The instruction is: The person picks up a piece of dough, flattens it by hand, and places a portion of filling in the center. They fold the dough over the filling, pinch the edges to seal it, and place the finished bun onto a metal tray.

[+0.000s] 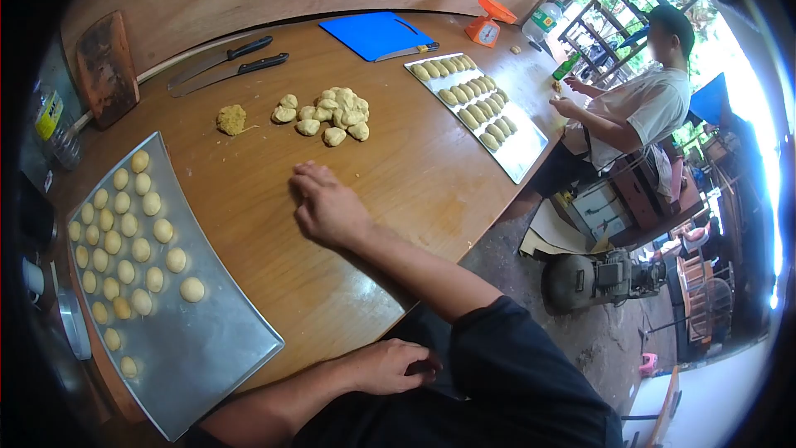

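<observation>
My right hand point(327, 203) is palm down on the wooden table, its fingers curled and close together. What may lie beneath the palm is hidden. Beyond it sits a cluster of pale dough pieces point(340, 108), and a crumbly yellow-brown lump of filling point(232, 120) lies to their left. My left hand point(394, 367) hangs loosely at the near table edge, its fingers bent and thumb apart, with nothing visible in it. To the left, a metal tray point(215, 348) carries rows of round dough balls point(141, 250).
Two knives point(249, 66) and a blue cutting board point(373, 35) lie toward the wall. A second tray point(522, 158) holds oval dough pieces point(473, 91). An orange scale point(485, 29) stands at the back. Another person point(655, 99) works at the table's far right end, near a compressor point(597, 278).
</observation>
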Tool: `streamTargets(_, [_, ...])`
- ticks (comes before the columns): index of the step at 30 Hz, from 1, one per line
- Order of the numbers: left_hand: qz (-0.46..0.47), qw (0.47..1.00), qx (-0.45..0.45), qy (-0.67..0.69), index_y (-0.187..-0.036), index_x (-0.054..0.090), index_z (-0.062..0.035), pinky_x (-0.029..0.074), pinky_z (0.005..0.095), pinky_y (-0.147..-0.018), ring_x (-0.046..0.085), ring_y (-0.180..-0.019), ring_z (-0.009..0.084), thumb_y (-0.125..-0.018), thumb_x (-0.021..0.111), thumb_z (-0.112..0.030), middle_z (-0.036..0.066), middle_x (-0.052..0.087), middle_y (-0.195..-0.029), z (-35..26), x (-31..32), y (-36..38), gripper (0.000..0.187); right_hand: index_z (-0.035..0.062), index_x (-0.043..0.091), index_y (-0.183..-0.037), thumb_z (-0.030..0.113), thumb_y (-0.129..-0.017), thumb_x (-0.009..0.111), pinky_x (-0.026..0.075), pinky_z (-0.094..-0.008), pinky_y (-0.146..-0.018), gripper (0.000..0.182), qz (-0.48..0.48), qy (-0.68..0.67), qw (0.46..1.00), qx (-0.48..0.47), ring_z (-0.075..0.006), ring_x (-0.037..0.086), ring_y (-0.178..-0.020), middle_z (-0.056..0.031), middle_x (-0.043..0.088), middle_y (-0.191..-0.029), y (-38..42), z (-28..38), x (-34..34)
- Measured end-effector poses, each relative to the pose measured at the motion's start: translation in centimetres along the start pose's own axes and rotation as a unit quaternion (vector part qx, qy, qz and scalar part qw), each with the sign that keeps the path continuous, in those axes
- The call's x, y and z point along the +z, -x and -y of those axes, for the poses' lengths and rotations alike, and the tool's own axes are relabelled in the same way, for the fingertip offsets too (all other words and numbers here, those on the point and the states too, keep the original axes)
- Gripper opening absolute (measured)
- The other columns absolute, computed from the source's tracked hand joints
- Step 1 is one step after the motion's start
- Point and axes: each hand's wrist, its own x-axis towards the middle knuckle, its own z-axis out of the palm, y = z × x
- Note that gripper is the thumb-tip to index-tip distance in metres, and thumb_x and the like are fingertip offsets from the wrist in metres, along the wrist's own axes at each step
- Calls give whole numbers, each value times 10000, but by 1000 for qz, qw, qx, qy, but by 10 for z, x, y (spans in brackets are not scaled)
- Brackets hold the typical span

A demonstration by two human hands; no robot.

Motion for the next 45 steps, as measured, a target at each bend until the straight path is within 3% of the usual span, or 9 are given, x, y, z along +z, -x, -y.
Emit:
streamTargets(9, [42, 996, -75, 14, -1285, 721, -42, 597, 440, -956, 756, -1069, 349, -1062, 673, -279, 186, 780, -1168, -11, -7, -1, 329, -45, 619, -1338, 114, -1011, 608, 465, -490, -1220, 365, 42, -33, 999, 4, -423, 595, -1398, -254, 654, -1431, 31, 5, -23])
streamTargets(11, [23, 999, -42, -1, -1291, 718, -39, 601, 440, -945, 761, -1058, 336, -1061, 675, -282, 184, 781, -1166, 0, 1, -1, 338, -41, 623, -1322, 110, -1018, 602, 468, -493, -1213, 340, -52, 15, 998, -19, -429, 600, -1382, -253, 666, -1404, 3, -4, 0])
streamTargets(18, [43, 996, -74, 18, -1278, 718, -36, 592, 454, -982, 750, -1117, 362, -1063, 668, -281, 183, 781, -1186, -13, -8, 1, 330, -26, 652, -1295, 134, -1020, 620, 480, -494, -1199, 319, 33, -89, 995, -27, -405, 619, -1366, -249, 664, -1408, 40, 21, -11])
streamTargets(21, [39, 997, -65, 9, -1275, 716, -27, 596, 453, -972, 754, -1107, 361, -1062, 670, -279, 187, 780, -1190, -12, -7, 0, 334, -19, 658, -1252, 138, -981, 629, 487, -483, -1192, 315, 32, -53, 997, 49, -411, 626, -1353, -243, 662, -1413, 19, 12, -14])
streamTargets(27, [-1, 999, 19, -32, -1305, 719, -56, 621, 402, -890, 775, -991, 292, -1066, 688, -292, 152, 780, -1200, 5, 1, 1, 338, -23, 657, -1274, 124, -962, 630, 477, -480, -1205, 347, 12, -78, 995, -53, -412, 632, -1343, -237, 660, -1424, 24, 27, 9])
streamTargets(30, [35, 998, -57, 4, -1293, 722, -62, 612, 422, -904, 766, -1020, 319, -1069, 683, -294, 157, 776, -1198, -9, -6, 2, 325, -18, 670, -1274, 121, -1013, 616, 482, -495, -1190, 301, 19, -78, 996, -45, -414, 633, -1338, -238, 679, -1387, 36, 21, -10])
streamTargets(39, [31, 999, -28, -17, -1293, 715, -49, 611, 426, -921, 764, -1016, 327, -1074, 670, -285, 170, 773, -1194, -10, -7, 2, 325, -17, 681, -1233, 162, -1095, 574, 451, -493, -1237, 251, 17, -92, 994, -50, -429, 623, -1365, -238, 683, -1414, 30, 29, 0])
streamTargets(43, [40, 997, -62, 8, -1288, 717, -52, 603, 437, -938, 757, -1034, 343, -1073, 672, -290, 174, 772, -1184, -4, -3, 1, 324, -13, 652, -1283, 126, -1012, 597, 411, -497, -1269, 309, 6, 16, 1000, 23, -420, 565, -1434, -254, 632, -1476, 18, 3, -16])
streamTargets(45, [-18, 998, 26, -46, -1290, 717, -51, 611, 424, -917, 764, -1005, 317, -1071, 673, -284, 169, 775, -1172, 13, 7, 1, 323, -9, 648, -1294, 101, -968, 599, 387, -498, -1287, 348, 12, 4, 1000, 28, -430, 537, -1455, -258, 602, -1510, 3, 2, -8])
